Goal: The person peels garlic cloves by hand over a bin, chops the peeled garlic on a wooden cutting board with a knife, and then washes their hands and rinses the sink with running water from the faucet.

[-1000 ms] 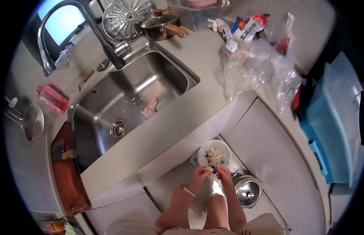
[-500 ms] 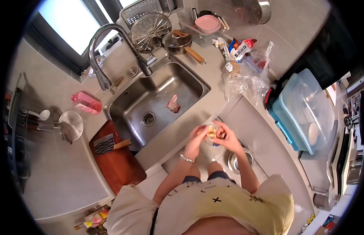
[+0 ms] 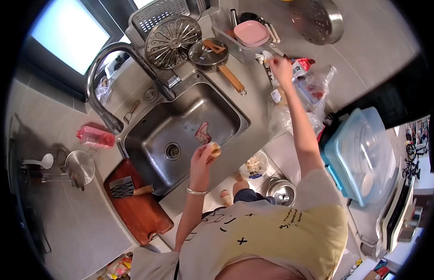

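Observation:
My left hand (image 3: 201, 164) is closed around a small yellow-brown piece of food (image 3: 214, 149), whose exact kind I cannot make out. It is held above the front edge of the steel sink (image 3: 186, 122). A reddish-white piece of raw meat (image 3: 203, 133) lies in the basin just beyond it. My right hand (image 3: 281, 69) reaches far across the counter, fingers curled, over printed food packets (image 3: 298, 67). What those fingers hold, if anything, is hidden. Nearby sit crumpled clear plastic bags (image 3: 291, 114).
A cleaver (image 3: 126, 187) rests on a red-brown cutting board (image 3: 133, 214) left of the sink. A lidded pan (image 3: 208, 55) stands behind the basin. On the floor are a bin with scraps (image 3: 255, 164) and a metal pot (image 3: 282, 192). A blue lidded box (image 3: 340, 156) is at right.
Both hands were together above the bin with the yellow-brown piece between them. They have parted: the left carried it toward the sink, while the right stretched out to the packets at the back.

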Demonstrator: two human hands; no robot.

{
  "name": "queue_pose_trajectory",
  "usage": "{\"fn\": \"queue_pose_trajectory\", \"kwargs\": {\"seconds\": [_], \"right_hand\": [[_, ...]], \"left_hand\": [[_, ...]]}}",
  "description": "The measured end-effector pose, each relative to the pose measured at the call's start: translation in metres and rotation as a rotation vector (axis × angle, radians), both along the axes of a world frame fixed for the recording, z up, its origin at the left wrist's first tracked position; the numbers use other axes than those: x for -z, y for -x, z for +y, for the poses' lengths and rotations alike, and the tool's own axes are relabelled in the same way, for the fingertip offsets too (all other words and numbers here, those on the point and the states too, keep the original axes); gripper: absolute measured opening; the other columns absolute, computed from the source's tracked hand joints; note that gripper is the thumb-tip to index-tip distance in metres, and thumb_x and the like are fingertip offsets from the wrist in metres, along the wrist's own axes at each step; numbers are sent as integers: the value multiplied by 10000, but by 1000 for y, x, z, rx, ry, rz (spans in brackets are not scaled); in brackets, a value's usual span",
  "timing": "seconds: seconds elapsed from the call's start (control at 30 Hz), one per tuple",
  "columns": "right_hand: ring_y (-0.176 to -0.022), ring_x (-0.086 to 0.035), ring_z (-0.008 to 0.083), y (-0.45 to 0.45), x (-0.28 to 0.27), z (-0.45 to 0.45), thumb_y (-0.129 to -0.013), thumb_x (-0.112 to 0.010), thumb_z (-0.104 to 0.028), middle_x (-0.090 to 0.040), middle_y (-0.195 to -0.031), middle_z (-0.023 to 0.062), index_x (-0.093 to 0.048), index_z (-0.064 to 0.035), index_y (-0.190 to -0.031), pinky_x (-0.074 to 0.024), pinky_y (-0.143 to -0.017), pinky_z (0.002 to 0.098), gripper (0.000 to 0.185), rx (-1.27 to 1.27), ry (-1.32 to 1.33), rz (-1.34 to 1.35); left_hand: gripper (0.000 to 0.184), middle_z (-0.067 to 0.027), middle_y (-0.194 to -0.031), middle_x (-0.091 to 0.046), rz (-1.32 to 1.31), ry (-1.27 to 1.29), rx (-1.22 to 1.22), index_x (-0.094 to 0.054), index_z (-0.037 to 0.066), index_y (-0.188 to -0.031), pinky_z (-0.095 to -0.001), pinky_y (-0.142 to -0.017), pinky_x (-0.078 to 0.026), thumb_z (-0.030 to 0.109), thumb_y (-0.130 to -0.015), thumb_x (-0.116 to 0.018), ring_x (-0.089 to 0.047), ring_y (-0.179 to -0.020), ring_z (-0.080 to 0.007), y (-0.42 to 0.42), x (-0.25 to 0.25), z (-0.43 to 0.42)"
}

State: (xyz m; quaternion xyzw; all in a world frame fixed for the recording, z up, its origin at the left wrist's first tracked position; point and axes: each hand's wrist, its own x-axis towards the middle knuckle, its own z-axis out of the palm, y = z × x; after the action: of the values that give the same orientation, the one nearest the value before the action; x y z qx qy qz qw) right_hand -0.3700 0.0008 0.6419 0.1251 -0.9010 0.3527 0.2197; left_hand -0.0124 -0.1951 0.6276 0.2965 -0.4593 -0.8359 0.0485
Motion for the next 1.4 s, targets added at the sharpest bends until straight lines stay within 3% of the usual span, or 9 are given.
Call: {"fn": "queue_pose_trajectory", "kwargs": {"seconds": [0.2,0.43,0.53,0.63,0.73,0.83,1.03,1.27,1.4], "right_hand": [[-882,-624,355,164,-15,-24,-759,-580,-452,-649,-934,185,-672,-67,-920,-490,-787,432,427,214,-222,-147],[-927,-626,316,210,-5,-25,-690,-613,-510,-659,-957,150,-643,-51,-1016,-477,-827,395,564,-67,-244,-584],[-920,-628,303,209,-10,-26,-692,-622,-474,-661,-944,148,-640,-70,-1024,-475,-832,387,524,-57,-247,-468],[-870,-630,327,196,-25,-43,-739,-609,-361,-658,-925,140,-620,-80,-986,-485,-789,421,374,85,-159,-46],[-825,-622,351,191,-47,-56,-774,-578,-235,-647,-867,133,-555,-82,-982,-488,-728,455,259,33,-189,291],[-733,-624,350,189,-44,-58,-777,-563,-175,-620,-814,138,-486,-88,-975,-499,-623,455,230,-59,-410,381],[-576,-626,305,162,7,-59,-781,-560,-180,-583,-759,137,-466,-95,-932,-500,-468,417,198,-73,-549,414],[-602,-640,308,176,14,-54,-798,-536,-189,-590,-743,122,-560,-52,-840,-514,-479,375,145,-43,-721,419],[-612,-643,302,169,-7,-63,-805,-530,-195,-612,-781,131,-579,-42,-803,-512,-483,365,160,-12,-598,409]], "left_hand": [[222,-48,-995,-608,-60,13,-94,-531,46,-1042,-261,-794,-448,204,-890,-569,-583,-902,-127,42,-5,-14],[232,-45,-1000,-605,-77,-20,-73,-530,61,-1058,-293,-820,-456,227,-898,-552,-587,-919,-152,61,-9,-15],[228,-45,-997,-608,-97,-34,-48,-531,65,-1053,-298,-830,-456,233,-899,-549,-587,-923,-151,67,-8,-14],[218,-46,-995,-610,-97,-39,-35,-531,68,-1043,-297,-831,-457,232,-901,-547,-589,-924,-149,71,-11,-15],[207,-46,-994,-611,-101,-36,-44,-530,70,-1035,-296,-831,-457,229,-902,-546,-590,-922,-149,72,-6,-20],[205,-43,-991,-610,-109,-45,-72,-528,71,-1033,-295,-834,-455,228,-902,-546,-589,-915,-145,71,-5,-22],[213,-42,-982,-604,-123,-40,-85,-529,59,-1038,-289,-824,-449,217,-898,-554,-581,-903,-139,63,-3,-26],[199,-32,-988,-603,-135,-24,-59,-528,76,-1034,-305,-844,-449,228,-905,-538,-581,-923,-146,58,-6,-25],[197,-41,-1015,-594,-152,-29,-40,-528,75,-1027,-312,-841,-450,236,-912,-526,-574,-944,-150,56,-9,-25]]}}
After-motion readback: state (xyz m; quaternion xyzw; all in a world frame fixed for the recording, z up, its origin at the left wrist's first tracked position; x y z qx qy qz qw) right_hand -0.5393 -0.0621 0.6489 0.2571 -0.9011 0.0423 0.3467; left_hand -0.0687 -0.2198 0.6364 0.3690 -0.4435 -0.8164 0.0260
